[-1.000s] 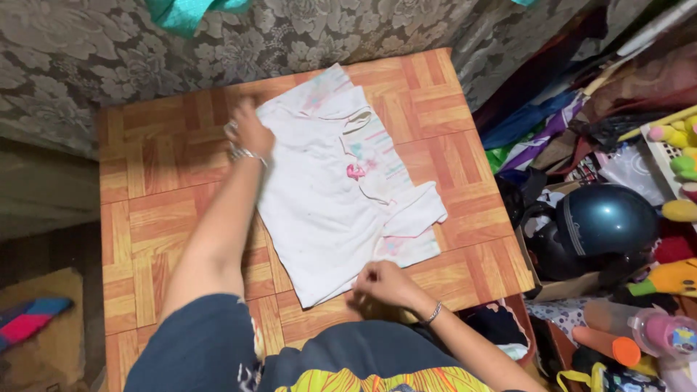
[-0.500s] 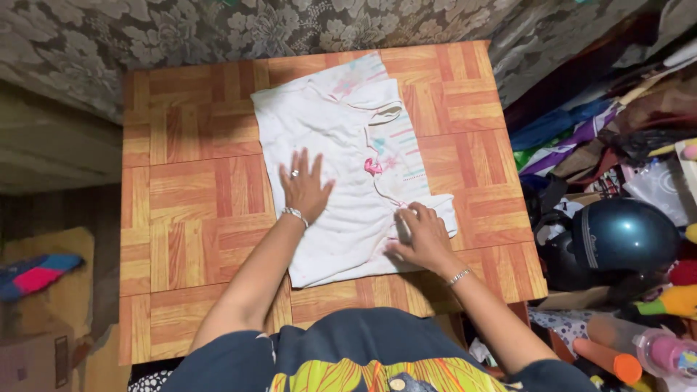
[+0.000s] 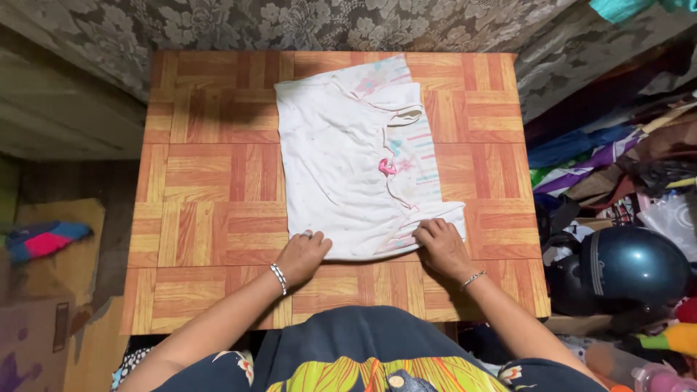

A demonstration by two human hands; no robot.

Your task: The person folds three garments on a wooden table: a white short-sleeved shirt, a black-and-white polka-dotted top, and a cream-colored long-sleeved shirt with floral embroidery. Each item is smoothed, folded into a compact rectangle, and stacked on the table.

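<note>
Both hands, left hand (image 3: 303,254) and right hand (image 3: 441,245), pinch the white shirt's (image 3: 348,160) near hem.

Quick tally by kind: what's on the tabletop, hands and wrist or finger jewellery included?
White garment: 1
Hands, left hand and right hand, both at the garment's near edge: 2
Bracelets, left bracelet and right bracelet: 2
Ring, on the left hand: 1
Total: 6, all over the wood-pattern table.

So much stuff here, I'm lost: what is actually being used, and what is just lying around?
In use:
white shirt
left hand and right hand, both on its near edge
table under it

Lying about:
blue helmet
heap of cloth
striped sock
</note>
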